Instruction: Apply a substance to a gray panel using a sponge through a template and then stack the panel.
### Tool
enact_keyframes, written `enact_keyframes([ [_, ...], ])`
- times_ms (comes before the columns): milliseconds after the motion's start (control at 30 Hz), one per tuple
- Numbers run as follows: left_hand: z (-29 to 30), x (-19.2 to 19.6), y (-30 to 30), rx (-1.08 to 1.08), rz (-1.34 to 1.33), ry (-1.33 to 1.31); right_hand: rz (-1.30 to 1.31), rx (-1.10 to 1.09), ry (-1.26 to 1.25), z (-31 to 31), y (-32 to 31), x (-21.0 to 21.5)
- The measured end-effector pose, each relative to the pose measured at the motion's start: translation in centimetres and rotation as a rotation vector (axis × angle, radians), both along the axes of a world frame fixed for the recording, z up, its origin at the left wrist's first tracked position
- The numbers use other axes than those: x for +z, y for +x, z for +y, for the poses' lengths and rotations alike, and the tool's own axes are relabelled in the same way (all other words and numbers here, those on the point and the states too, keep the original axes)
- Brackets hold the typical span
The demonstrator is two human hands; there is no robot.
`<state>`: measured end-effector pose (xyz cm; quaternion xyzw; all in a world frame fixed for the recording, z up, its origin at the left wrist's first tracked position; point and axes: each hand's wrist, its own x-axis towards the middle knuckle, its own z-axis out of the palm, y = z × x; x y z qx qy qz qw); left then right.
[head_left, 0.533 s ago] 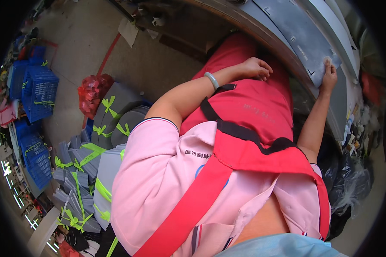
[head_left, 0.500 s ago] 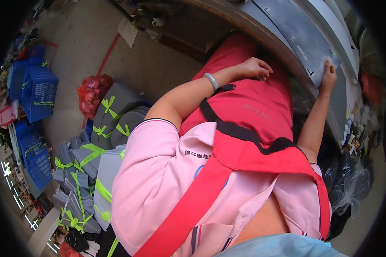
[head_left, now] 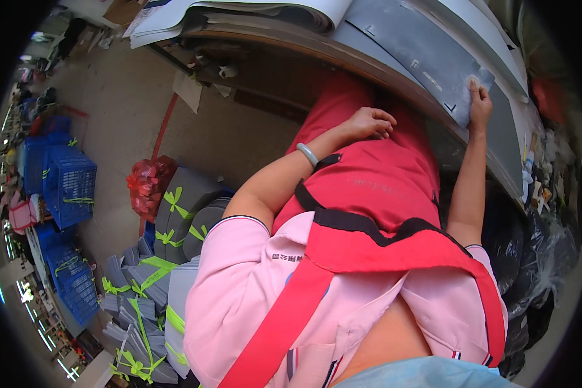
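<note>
My left hand [head_left: 370, 123] hovers over or rests on the red apron [head_left: 368, 174] at my lap. Its fingers are loosely bent and a little apart, with nothing visible in them. My right hand [head_left: 480, 107] is at the worktable's right side, fingertips pinched around a small whitish pad [head_left: 473, 81] pressed to a grey board [head_left: 443, 74]. That board has small dark L-shaped marks or slots and pale, dusty smears. Below it lies a plain grey sheet [head_left: 504, 139]; what exactly the pad is cannot be made out.
White sheets [head_left: 252, 10] curl over the table's far left part. Grey pieces tied with green strips [head_left: 136, 310] are stacked to my left, by a red bag [head_left: 150, 187]. Blue crates [head_left: 71, 184] stand farther left. Clear and dark plastic bags [head_left: 530, 271] lie at right.
The view has shifted, bringing more of the table's far left into sight. My right hand keeps its pinch on the pad at the same board corner. My left hand has barely moved.
</note>
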<state>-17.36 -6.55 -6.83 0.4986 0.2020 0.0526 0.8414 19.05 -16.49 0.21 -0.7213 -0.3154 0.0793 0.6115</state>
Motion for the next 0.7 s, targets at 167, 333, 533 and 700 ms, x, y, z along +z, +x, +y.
enact_keyframes([
  [167, 0.0, -1.3, 0.6, 0.029, -0.007, -0.053, -0.091, 0.024, -0.056, -0.1, 0.5, -0.3],
  [333, 0.1, -2.6, 1.2, 0.056, 0.004, -0.054, -0.138, -0.005, -0.113, -0.3, 1.2, -0.6],
  [533, -0.1, -2.6, 0.8, 0.076, -0.004, -0.056, -0.080, 0.078, 0.007, 0.1, 1.1, -0.9],
  [700, 0.0, -2.3, 0.6, 0.088, 0.018, -0.037, -0.106, 0.048, -0.025, 0.1, 1.4, -1.1],
])
